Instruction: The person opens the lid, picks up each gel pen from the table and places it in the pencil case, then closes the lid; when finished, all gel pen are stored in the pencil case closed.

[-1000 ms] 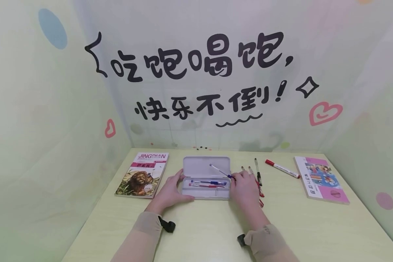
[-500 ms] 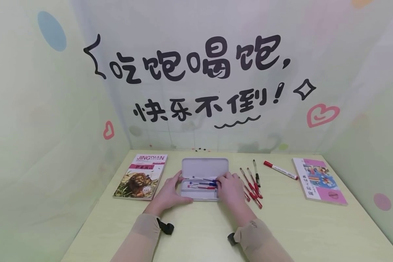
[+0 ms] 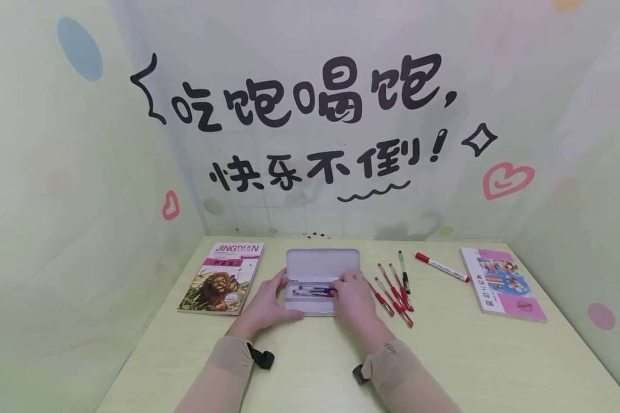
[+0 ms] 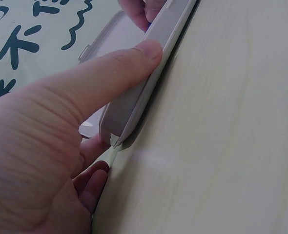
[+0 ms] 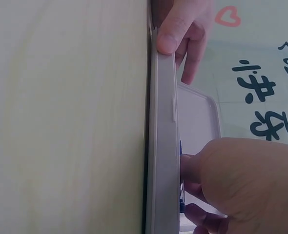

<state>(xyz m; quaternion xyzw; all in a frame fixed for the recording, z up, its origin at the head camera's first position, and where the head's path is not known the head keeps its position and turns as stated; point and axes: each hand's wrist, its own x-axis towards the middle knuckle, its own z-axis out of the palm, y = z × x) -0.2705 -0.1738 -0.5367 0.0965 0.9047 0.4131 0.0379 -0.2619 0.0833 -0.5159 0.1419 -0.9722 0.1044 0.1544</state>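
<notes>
Wall: at 12 o'clock behind the table, the wall (image 3: 258,213) is pale and faintly creased like hung cloth, printed with black lettering and hearts.
Table: pale, smooth, faint wood grain; the table (image 3: 299,367) bears everything below. Clock centred on the box.
Books: lion book (image 3: 220,281) at 9, pink book (image 3: 503,285) at 3; both flat slabs with printed covers.
Pencil box: the pencil box (image 3: 310,309) sits mid-table, a shallow pale oblong with rounded corners; tin or plastic, cannot tell. Lid (image 3: 320,265) stands back at 12, open.
Left hand: left hand (image 3: 268,301), between 8 and 9, grips the box's near end, thumb on the front wall, fingers behind.
Right hand: right hand (image 3: 355,298), toward 3, fingers bent down into the tray at the pens; pinching one or already letting go, cannot tell.
Marker: red-capped marker (image 3: 441,267), white barrel, between 2 and 3, near the pink book.
Tray pens: blue and red pens (image 3: 312,291) lie lengthwise inside, clear thin barrels, partly under the right fingers.
Loose pens: several red pens (image 3: 384,297) overlap just past 3; black pen (image 3: 404,273) just above them.
Change: over the last second the right hand has moved inward and a blue pen, tilted then, has gone down level; reads as one more pen put in.
</notes>
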